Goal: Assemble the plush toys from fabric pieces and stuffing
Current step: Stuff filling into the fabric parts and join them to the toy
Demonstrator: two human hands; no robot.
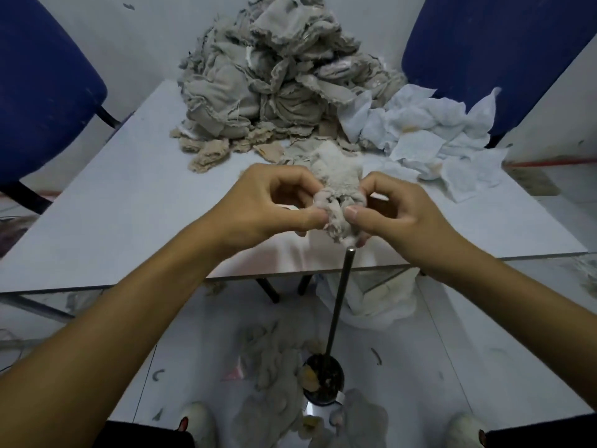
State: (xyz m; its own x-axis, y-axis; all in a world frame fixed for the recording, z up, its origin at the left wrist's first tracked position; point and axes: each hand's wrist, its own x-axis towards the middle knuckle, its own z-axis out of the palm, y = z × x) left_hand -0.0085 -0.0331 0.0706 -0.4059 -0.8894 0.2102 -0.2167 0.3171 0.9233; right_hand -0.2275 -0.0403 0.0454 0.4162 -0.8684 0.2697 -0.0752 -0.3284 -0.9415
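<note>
**Both hands pinch a plush piece above the rod**

We see the white table spreading out under and beyond our fingers, with a blue chair far off to the left of them and another blue chair far off to the right. Straight ahead of the fingertips, at the table's far side, rises the big heap of grey-beige fabric pieces; to the right of it, and beyond our right fingers, lies a spread of pale blue-white fabric pieces.

Our left hand and right hand meet over the near edge of the table. Between them sits the grey plush piece, fuzzy and crumpled, its upper part fanning out just past the fingertips. Both hands grasp it: each thumb presses against curled fingers with the fabric's lower folds pinched between.

Directly below the fingers stands a thin metal rod, its tip just under the plush piece; we cannot tell whether they touch. The rod rises from a dark round base on the floor, with tufts of stuffing scattered around it.
</note>
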